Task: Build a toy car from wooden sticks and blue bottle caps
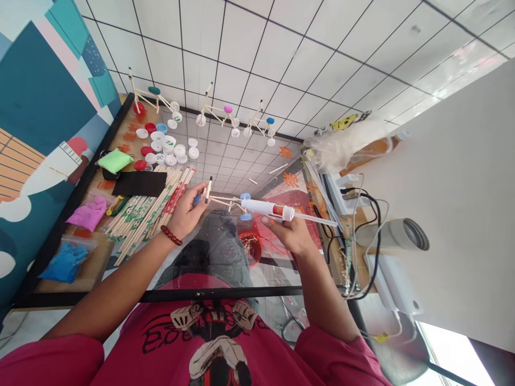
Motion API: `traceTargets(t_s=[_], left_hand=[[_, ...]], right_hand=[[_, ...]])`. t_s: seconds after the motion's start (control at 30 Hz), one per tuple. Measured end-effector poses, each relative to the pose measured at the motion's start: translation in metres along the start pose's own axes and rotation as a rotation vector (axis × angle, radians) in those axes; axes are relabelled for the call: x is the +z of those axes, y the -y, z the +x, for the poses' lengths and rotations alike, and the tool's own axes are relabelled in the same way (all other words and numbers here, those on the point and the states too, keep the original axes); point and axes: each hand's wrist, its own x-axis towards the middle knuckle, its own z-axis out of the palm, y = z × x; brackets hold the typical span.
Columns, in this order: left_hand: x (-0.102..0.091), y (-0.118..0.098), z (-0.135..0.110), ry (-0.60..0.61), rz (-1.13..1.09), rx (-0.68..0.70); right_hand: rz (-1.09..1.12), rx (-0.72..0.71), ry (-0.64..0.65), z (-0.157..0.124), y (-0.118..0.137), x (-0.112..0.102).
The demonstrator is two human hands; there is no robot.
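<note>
left hand (191, 210) grasps stick-built model tricycle (230, 205) at its handlebar end, right hand (287, 231) clasps white hot-glue gun (259, 207), model's blue rear wheels (245, 217) beside gun's front, nozzle contact unclear, wooden chopsticks (147, 219) beside left hand

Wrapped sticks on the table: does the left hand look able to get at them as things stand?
Probably, but not at once: the wrapped sticks lie beside the left hand with nothing seen between, yet it holds the small stick frame, so it would likely need to free its grip first.
</note>
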Motion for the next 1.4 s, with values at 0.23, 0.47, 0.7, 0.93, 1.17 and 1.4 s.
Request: traceTargets(t_s=[0.23, 0.47, 0.7, 0.93, 1.17, 1.4], left_hand=[[0.001, 0.001, 0.000, -0.003, -0.002, 0.009], [0.000, 0.000, 0.000, -0.005, 0.004, 0.012], [0.000, 0.001, 0.000, 0.004, 0.006, 0.004], [0.000, 0.001, 0.001, 0.000, 0.014, 0.013], [0.000, 0.004, 0.001, -0.002, 0.014, 0.040], [0.000, 0.004, 0.001, 0.003, 0.011, 0.029]], right_hand=[[0.028, 0.024, -0.042, -0.003, -0.002, -0.005], [-0.056, -0.068, -0.025, 0.002, 0.011, -0.007], [-0.111, -0.179, -0.048, 0.008, 0.018, -0.004], [-0.129, -0.146, -0.084, 0.005, 0.007, 0.001], [-0.066, -0.074, -0.089, 0.001, -0.002, 0.003], [-0.033, -0.061, -0.084, 0.001, -0.004, 0.003]])
